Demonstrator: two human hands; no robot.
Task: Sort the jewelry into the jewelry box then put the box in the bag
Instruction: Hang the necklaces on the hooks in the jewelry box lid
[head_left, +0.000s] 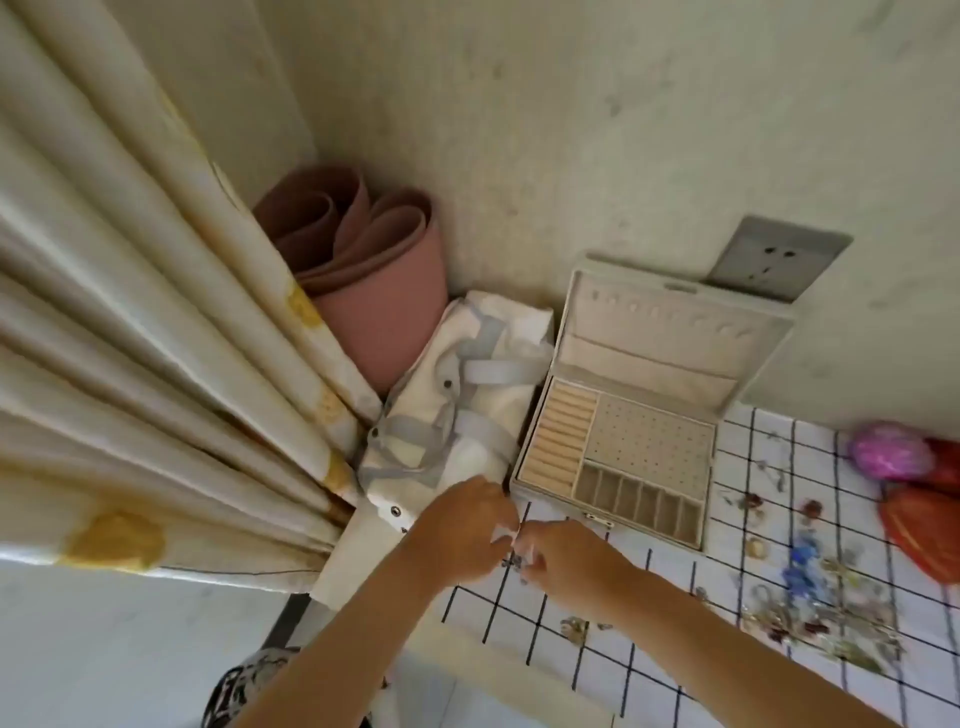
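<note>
1. The bag (467, 395), white with grey straps, lies flat at the far left of the table, just beside the jewelry box.
2. My left hand (462, 530) sits at the bag's near edge. Its fingers are curled, and the tips pinch a small pale piece (506, 534).
3. My right hand (566, 561) meets the left hand at that piece, also with curled fingers pinching it. The piece is too small and blurred for me to identify.
4. The jewelry box (649, 441) stands open, up and to the right of my fingertips. Its long axis runs left to right across the table. Its lid (670, 338) leans back on the wall.
5. The near left corner of the box is just beside my left fingers. The row of divided compartments (639, 501) lies nearer my right hand. I judge the right hand better placed for the drop. All the trays look empty.
6. The loose jewelry (810, 613) is scattered well to the right of the box and is reachable by the right hand only.

Surface: a white tablecloth (597, 649) with a dark grid.

Room: a pale curtain (156, 338) hangs at the left. A rolled pink mat (374, 270) stands in the corner. A wall socket (774, 260) sits above the lid. A pink bundle (888, 452) and a red-orange bundle (919, 530) lie at the far right.
</note>
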